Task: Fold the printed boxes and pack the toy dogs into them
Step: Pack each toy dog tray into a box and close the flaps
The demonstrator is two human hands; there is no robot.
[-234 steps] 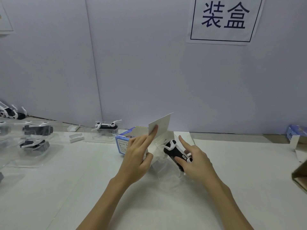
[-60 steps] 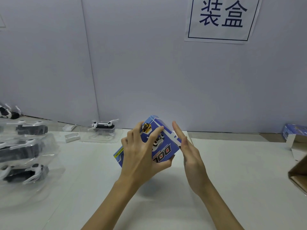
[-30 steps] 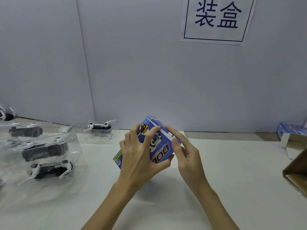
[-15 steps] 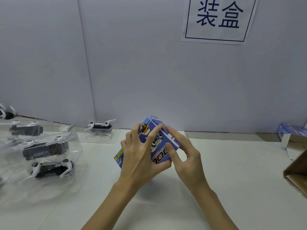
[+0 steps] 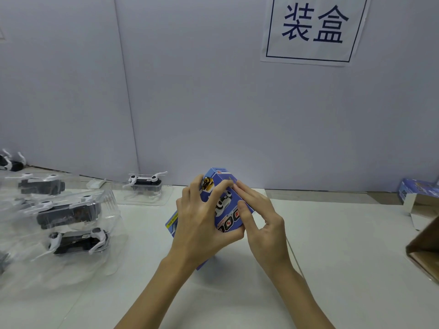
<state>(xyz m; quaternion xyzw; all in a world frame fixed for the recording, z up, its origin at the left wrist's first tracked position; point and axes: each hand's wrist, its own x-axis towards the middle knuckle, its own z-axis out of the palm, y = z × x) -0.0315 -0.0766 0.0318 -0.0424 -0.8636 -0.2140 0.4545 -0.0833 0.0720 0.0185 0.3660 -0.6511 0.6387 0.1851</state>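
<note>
A blue printed box (image 5: 225, 207) with a dog picture is held tilted above the white table (image 5: 332, 245). My left hand (image 5: 202, 224) grips it from the left, fingers spread over its printed face. My right hand (image 5: 261, 222) pinches its right end, thumb on the printed face and fingers along the end flap. What is inside the box is hidden. Black-and-white toy dogs in clear plastic shells lie at the left: one (image 5: 78, 241) nearest, one (image 5: 69, 212) behind it, one (image 5: 145, 182) by the wall.
Another blue printed box (image 5: 418, 193), open, sits at the far right by the wall. A brown cardboard carton's corner (image 5: 425, 252) juts in at the right edge. A small white plastic piece (image 5: 96, 183) lies near the wall. A paper sign (image 5: 313, 27) hangs on the wall.
The toy dog went into the box and the box was closed. Over the last second my right hand has moved onto the box's right end, thumb and fingers pinching there.
</note>
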